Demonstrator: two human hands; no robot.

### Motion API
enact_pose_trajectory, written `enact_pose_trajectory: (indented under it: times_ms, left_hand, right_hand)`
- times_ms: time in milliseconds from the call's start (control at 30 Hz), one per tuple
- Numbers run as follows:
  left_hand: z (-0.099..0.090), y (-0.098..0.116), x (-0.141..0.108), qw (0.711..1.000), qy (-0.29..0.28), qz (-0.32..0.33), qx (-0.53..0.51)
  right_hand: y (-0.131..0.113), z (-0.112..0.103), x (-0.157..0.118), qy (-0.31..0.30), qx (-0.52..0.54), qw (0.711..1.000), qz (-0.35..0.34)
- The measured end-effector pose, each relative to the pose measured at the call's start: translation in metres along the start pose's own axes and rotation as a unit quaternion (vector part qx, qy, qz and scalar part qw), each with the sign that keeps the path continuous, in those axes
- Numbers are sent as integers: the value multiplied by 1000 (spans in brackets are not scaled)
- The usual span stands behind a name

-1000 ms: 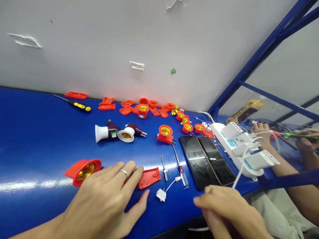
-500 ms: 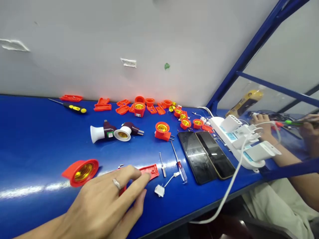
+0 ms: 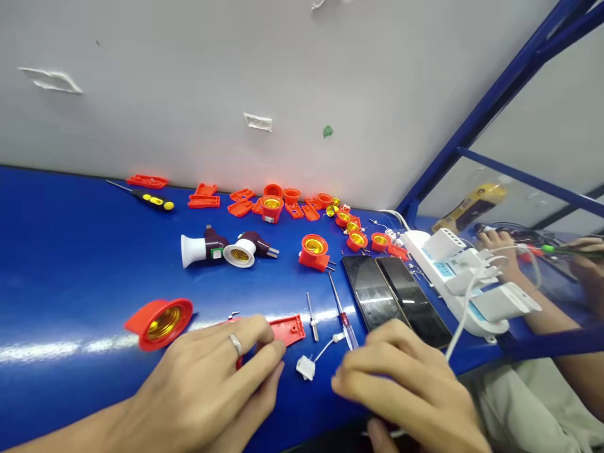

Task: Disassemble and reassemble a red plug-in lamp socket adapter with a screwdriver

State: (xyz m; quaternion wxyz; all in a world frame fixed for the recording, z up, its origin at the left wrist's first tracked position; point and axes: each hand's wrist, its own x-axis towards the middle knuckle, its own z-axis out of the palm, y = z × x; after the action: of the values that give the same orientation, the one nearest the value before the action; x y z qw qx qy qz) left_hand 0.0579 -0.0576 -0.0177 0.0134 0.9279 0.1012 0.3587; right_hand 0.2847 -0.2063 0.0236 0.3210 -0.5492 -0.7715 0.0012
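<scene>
While the left hand (image 3: 207, 371) lies curled over the red plastic socket cover (image 3: 289, 330), just right of the orange lamp socket (image 3: 160, 324), its grip is unclear; further right, the right hand (image 3: 401, 384) hovers, fingers loosely bent, beside the white wired connector (image 3: 306, 368).

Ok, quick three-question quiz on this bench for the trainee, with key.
1. True or false: the left hand wears a ring.
2. Which is nearer the right hand? A: the small white plug piece. B: the yellow-handled screwdriver.
3. How many phones lie beside the white power strip?

Key: 1 true; 2 A; 3 two.
</scene>
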Motion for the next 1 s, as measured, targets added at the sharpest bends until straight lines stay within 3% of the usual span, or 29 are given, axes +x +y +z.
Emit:
enact_pose_trajectory:
  times_ms: [67,200,1000]
  left_hand:
    - [0,2,2,1000,6,-3,-5]
    - [-1,4,3,1000,9,-5,-1]
    - [-2,5,3,1000,21,-12,-4]
  right_hand:
    - [8,6,15,-38,32,999,-15]
    - [15,22,25,-95,88,991,20]
    - [16,38,24,-43,87,995,9]
